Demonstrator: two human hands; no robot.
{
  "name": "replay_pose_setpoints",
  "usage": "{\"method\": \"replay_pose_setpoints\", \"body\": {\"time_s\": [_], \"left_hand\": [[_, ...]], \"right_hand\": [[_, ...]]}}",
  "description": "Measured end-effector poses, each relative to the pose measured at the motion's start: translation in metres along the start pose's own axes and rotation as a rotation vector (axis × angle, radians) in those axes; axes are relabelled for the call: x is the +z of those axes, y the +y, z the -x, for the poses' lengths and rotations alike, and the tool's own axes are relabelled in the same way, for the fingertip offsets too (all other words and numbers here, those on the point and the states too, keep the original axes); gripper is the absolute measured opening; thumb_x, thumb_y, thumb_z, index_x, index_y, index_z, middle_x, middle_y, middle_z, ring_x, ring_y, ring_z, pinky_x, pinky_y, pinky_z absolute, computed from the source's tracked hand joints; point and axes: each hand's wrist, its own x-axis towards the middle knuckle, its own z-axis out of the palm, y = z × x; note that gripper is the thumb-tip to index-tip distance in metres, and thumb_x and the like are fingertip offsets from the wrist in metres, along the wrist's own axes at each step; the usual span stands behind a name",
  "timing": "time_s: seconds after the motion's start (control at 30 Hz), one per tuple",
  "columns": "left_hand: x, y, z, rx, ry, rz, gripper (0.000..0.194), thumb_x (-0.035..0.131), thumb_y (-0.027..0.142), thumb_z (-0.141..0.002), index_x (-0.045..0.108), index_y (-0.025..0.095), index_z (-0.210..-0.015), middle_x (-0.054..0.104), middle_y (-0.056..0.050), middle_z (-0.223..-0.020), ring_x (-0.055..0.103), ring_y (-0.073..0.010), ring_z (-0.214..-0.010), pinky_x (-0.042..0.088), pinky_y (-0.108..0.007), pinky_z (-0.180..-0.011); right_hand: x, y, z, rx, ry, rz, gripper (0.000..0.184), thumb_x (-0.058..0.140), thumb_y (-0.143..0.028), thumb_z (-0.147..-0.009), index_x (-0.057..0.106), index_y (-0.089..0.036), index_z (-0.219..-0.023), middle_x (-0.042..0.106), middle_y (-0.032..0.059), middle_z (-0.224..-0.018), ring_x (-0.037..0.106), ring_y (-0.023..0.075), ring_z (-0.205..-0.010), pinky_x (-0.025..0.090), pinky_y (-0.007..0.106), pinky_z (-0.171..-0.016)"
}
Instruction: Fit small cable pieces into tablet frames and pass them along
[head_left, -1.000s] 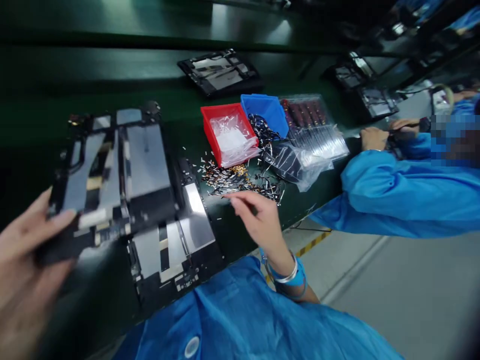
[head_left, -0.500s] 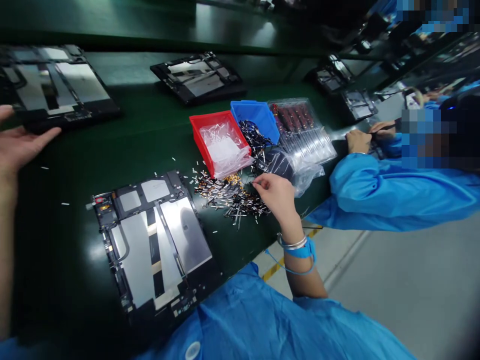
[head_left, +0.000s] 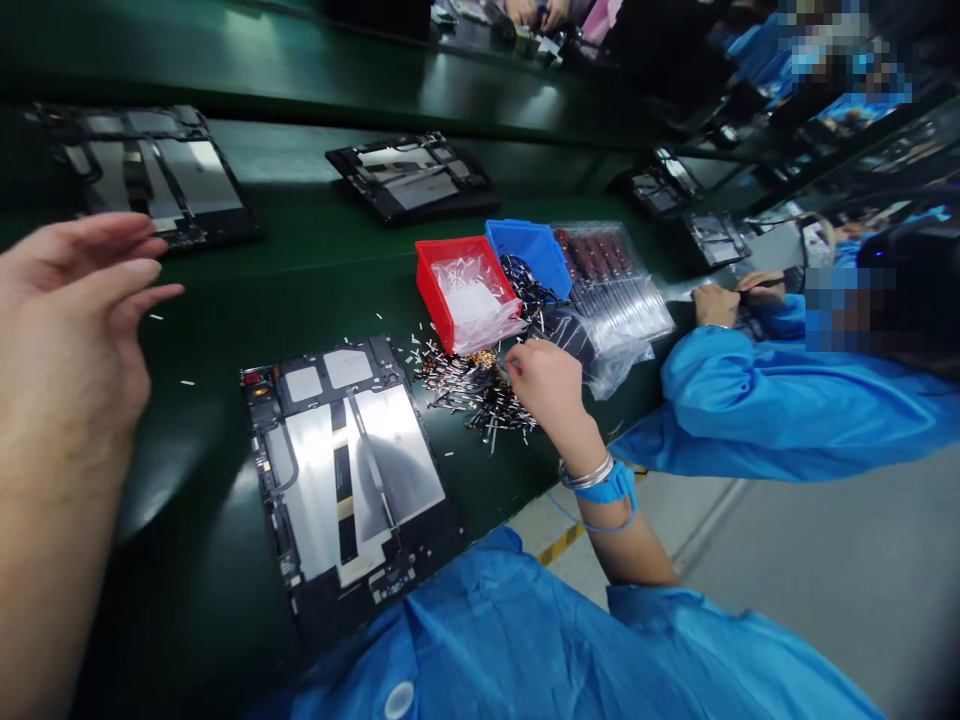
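Note:
My left hand [head_left: 82, 310] is raised at the left with its fingers apart and nothing in them, in front of an opened tablet [head_left: 161, 175] lying further back. My right hand [head_left: 546, 385] has its thumb and fingers pinched at the edge of a heap of small cable parts [head_left: 469, 390]. Anything between those fingertips is too small to make out. Nearest to me on the green bench lies another opened tablet [head_left: 360, 470], its silver plates and black ribbon cables exposed. A red bin [head_left: 431, 285] holding small clear plastic pieces stands just behind the heap.
A blue bin [head_left: 551, 260] with black cables adjoins the red one. Beside it lie a clear tray [head_left: 619, 285] and plastic bags. More opened tablets, one at the back [head_left: 409, 175], line the bench. A co-worker's blue sleeve [head_left: 750, 390] reaches in at the right.
My left hand has come away from the back-left tablet and moved right and nearer to me. My right hand stays pinched by the heap. The whole view has shifted slightly.

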Motion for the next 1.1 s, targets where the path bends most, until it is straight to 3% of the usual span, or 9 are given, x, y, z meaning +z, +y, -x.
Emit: {"method": "replay_pose_setpoints", "body": {"time_s": [0.07, 0.13, 0.23, 0.33, 0.47, 0.6, 0.73, 0.97, 1.1], "left_hand": [[0.006, 0.015, 0.014, 0.065, 0.053, 0.105, 0.037, 0.067, 0.017, -0.054, 0.068, 0.017, -0.091, 0.071, 0.001, -0.100, 0.062, -0.0267, -0.111, 0.047, -0.050, -0.104], [0.007, 0.022, 0.021, 0.081, 0.031, 0.122, 0.028, 0.068, 0.014, -0.058, 0.070, 0.018, -0.086, 0.072, 0.001, -0.094, 0.066, -0.0230, -0.102, 0.055, -0.042, -0.093], [0.006, 0.023, 0.024, 0.097, -0.059, 0.133, 0.023, 0.069, 0.015, -0.066, 0.070, 0.018, -0.088, 0.072, 0.003, -0.096, 0.067, -0.0177, -0.096, 0.056, -0.029, -0.076], [0.007, 0.022, 0.028, 0.106, -0.112, 0.187, 0.021, 0.070, 0.012, -0.066, 0.072, 0.017, -0.086, 0.073, 0.001, -0.093, 0.067, -0.0166, -0.089, 0.052, -0.025, -0.065], [0.011, 0.023, 0.036, 0.128, -0.191, 0.192, 0.020, 0.069, 0.013, -0.070, 0.073, 0.018, -0.089, 0.073, 0.001, -0.093, 0.066, -0.0159, -0.090, 0.050, -0.024, -0.067], [0.014, 0.022, 0.045, 0.116, -0.341, 0.162, 0.019, 0.068, 0.019, -0.075, 0.073, 0.018, -0.093, 0.072, -0.002, -0.097, 0.065, -0.0184, -0.095, 0.050, -0.027, -0.071], [0.021, 0.020, 0.058, 0.058, -0.469, 0.098, 0.023, 0.067, 0.025, -0.076, 0.071, 0.018, -0.098, 0.071, -0.006, -0.103, 0.065, -0.0216, -0.098, 0.051, -0.034, -0.082], [0.039, 0.016, 0.089, 0.145, -0.821, -0.120, 0.028, 0.056, 0.032, -0.084, 0.066, 0.020, -0.107, 0.069, -0.008, -0.108, 0.066, -0.0209, -0.089, 0.054, -0.036, -0.074], [0.042, 0.012, 0.093, 0.137, -0.891, -0.124, 0.028, 0.054, 0.033, -0.085, 0.065, 0.020, -0.107, 0.069, -0.008, -0.108, 0.067, -0.0213, -0.090, 0.053, -0.034, -0.071]], "right_hand": [[-0.002, -0.003, -0.004, 0.022, -0.040, 0.002, 0.025, 0.048, -0.015, -0.088, 0.072, -0.016, -0.094, 0.072, 0.0120, -0.099, 0.064, 0.0236, -0.097, 0.041, 0.029, -0.069], [-0.003, -0.007, -0.009, 0.053, -0.069, 0.010, 0.022, 0.052, -0.017, -0.087, 0.073, -0.015, -0.093, 0.073, 0.0144, -0.097, 0.066, 0.0257, -0.095, 0.043, 0.030, -0.069], [-0.004, -0.012, -0.014, 0.103, -0.103, 0.021, 0.020, 0.057, -0.019, -0.084, 0.074, -0.013, -0.093, 0.073, 0.0183, -0.095, 0.068, 0.0292, -0.093, 0.045, 0.032, -0.070], [-0.005, -0.018, -0.016, 0.136, -0.101, 0.021, 0.023, 0.054, -0.013, -0.082, 0.073, -0.011, -0.095, 0.072, 0.0216, -0.097, 0.069, 0.0301, -0.093, 0.046, 0.033, -0.072], [-0.004, -0.018, -0.015, 0.167, -0.068, -0.013, 0.024, 0.054, -0.008, -0.077, 0.074, -0.009, -0.091, 0.072, 0.0228, -0.096, 0.069, 0.0290, -0.091, 0.046, 0.032, -0.073], [-0.005, -0.001, -0.004, 0.175, -0.025, -0.113, 0.017, 0.056, -0.013, -0.074, 0.073, -0.016, -0.079, 0.074, 0.0115, -0.082, 0.069, 0.0228, -0.080, 0.045, 0.028, -0.066], [-0.005, 0.022, 0.019, 0.133, 0.043, -0.247, 0.019, 0.052, -0.017, -0.076, 0.069, -0.018, -0.083, 0.069, 0.0018, -0.070, 0.063, 0.0140, -0.066, 0.044, 0.022, -0.061], [-0.009, 0.022, 0.048, -0.263, 0.370, -0.427, 0.019, 0.048, -0.021, -0.080, 0.066, -0.019, -0.074, 0.060, 0.0006, -0.064, 0.058, 0.0147, -0.067, 0.042, 0.026, -0.063], [-0.008, 0.009, 0.033, -0.056, 0.247, -0.300, 0.016, 0.052, -0.017, -0.079, 0.068, -0.019, -0.076, 0.065, 0.0029, -0.072, 0.062, 0.0174, -0.078, 0.041, 0.026, -0.067]]}}
